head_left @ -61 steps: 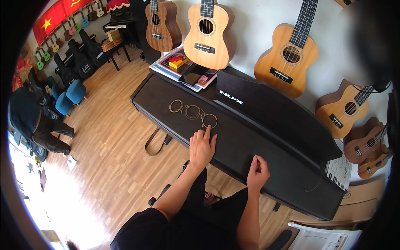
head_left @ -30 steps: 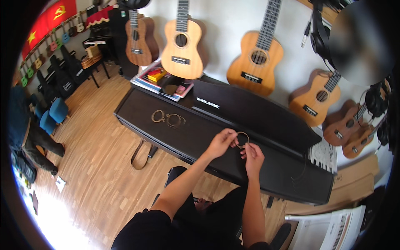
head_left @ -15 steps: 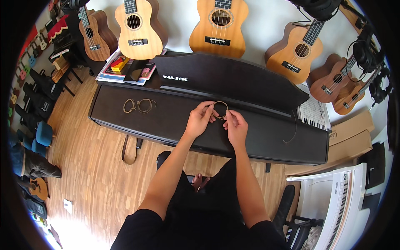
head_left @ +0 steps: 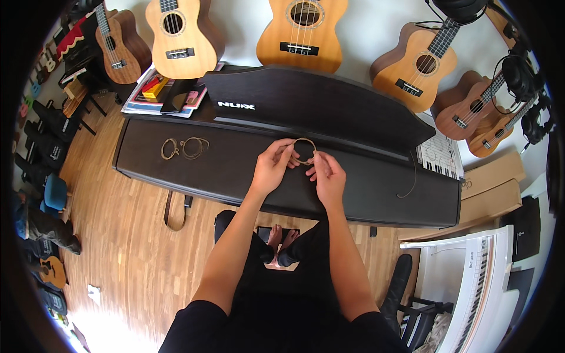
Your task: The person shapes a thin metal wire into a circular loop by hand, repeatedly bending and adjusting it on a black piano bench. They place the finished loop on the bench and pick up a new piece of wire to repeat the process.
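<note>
A brassy coiled instrument string (head_left: 305, 139) is held up as a small ring between my two hands, above the closed lid of a dark digital piano (head_left: 235, 170). My left hand (head_left: 272, 167) pinches the ring's left side with thumb and fingers. On its right side, the thumb and fingers of my right hand (head_left: 329, 178) are closed on the coil. Fingers partly cover its lower part. Farther left on the lid lie two more coiled strings, a smaller coil (head_left: 175, 153) and a wider coil (head_left: 184, 152) beside it. A thin loose strand (head_left: 414, 181) curves across the lid's right end.
Books and papers (head_left: 138, 106) with a yellow box (head_left: 155, 89) sit at the piano's back left. Several ukuleles, one light-coloured (head_left: 182, 41), hang behind. Cardboard boxes (head_left: 491, 203) and a white keyboard (head_left: 453, 259) stand right. Another person's legs (head_left: 50, 229) show far left.
The view has shifted slightly, so the piano and ukuleles sit a little farther left and higher. Both hands still hold the coiled string over the lid, with little change in grip.
</note>
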Action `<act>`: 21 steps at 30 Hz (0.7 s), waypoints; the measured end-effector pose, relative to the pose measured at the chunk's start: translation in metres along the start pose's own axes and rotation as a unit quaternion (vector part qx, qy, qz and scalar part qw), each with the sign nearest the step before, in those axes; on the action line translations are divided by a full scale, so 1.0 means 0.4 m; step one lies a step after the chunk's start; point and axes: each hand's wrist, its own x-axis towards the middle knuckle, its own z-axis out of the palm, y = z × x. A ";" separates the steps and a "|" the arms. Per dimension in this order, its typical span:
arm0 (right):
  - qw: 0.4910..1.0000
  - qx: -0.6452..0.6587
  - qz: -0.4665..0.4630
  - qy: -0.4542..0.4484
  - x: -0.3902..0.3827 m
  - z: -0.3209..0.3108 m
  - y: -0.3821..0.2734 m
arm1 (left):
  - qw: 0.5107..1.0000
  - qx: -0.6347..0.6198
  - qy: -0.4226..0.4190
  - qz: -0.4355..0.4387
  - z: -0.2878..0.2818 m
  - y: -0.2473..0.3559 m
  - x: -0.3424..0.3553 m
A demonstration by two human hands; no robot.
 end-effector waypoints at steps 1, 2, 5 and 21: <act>1.000 0.003 0.008 -0.010 -0.003 -0.004 -0.002 | 1.000 -0.001 -0.002 -0.003 0.000 0.002 -0.004; 1.000 0.002 0.009 -0.015 -0.003 -0.010 -0.001 | 1.000 0.006 -0.004 -0.003 0.003 0.004 -0.006; 0.999 0.016 0.014 -0.026 -0.009 -0.014 0.000 | 1.000 0.025 -0.013 -0.007 0.003 0.015 -0.010; 0.998 0.024 0.015 -0.050 -0.004 -0.019 -0.001 | 0.999 -0.002 -0.034 -0.019 -0.001 0.022 -0.003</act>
